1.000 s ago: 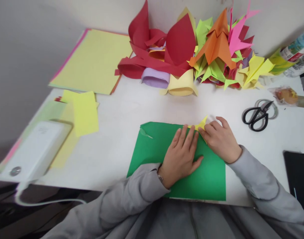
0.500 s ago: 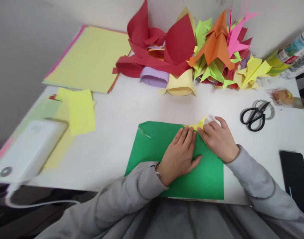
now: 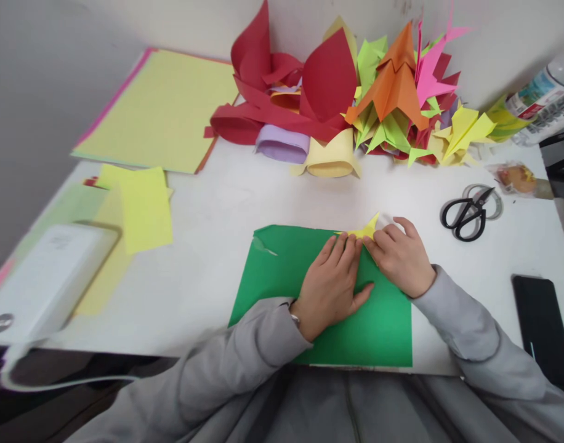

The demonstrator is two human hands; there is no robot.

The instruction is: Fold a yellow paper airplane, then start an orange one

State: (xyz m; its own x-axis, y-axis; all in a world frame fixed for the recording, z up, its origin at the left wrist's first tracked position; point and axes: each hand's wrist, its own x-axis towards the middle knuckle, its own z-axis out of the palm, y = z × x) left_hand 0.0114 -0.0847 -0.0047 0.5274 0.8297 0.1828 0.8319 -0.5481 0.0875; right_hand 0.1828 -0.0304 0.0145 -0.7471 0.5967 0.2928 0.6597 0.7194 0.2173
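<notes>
A small piece of folded yellow paper lies at the far edge of a green sheet, one pointed flap sticking up. My left hand rests flat with its fingers stretched, the fingertips pressing the yellow paper's near side and the thumb apart over the green sheet. My right hand is closed on the right part of the yellow paper, thumb and forefinger at its fold. Part of the yellow paper is hidden under the fingers of both hands.
Black-handled scissors lie on a tape roll at the right, with a black phone nearer. Folded paper planes and red paper shapes stand along the wall. At left are a white power bank and yellow sheets.
The whole view has shifted slightly, so things appear a little further left. Both hands stay at the yellow paper with almost the same pose.
</notes>
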